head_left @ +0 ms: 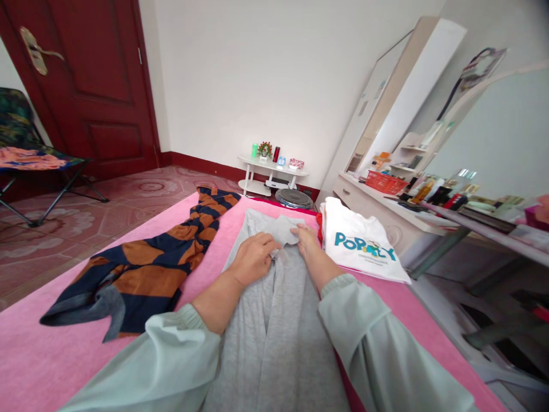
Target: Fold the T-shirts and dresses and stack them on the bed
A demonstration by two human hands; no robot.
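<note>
A long grey knit garment [283,326] lies lengthwise on the pink bed cover [150,226], with a fold or seam running down its middle. My left hand [255,257] has its fingers curled on the cloth near the far end, gripping it beside the centre line. At the far right edge, my right hand [306,240] pinches the fabric between thumb and fingers. The cloth between both hands is slightly bunched. To the left lies a navy and orange patterned garment [141,269]. On the right a folded white T-shirt [360,240] with blue lettering rests on other cloth.
Beyond the bed stands a small white table [274,166] with a plant and several small items. A dressing table [386,206] with a red basket [386,182] and bottles lines the right side. At left are a folding chair [38,157] and a dark red door [103,74].
</note>
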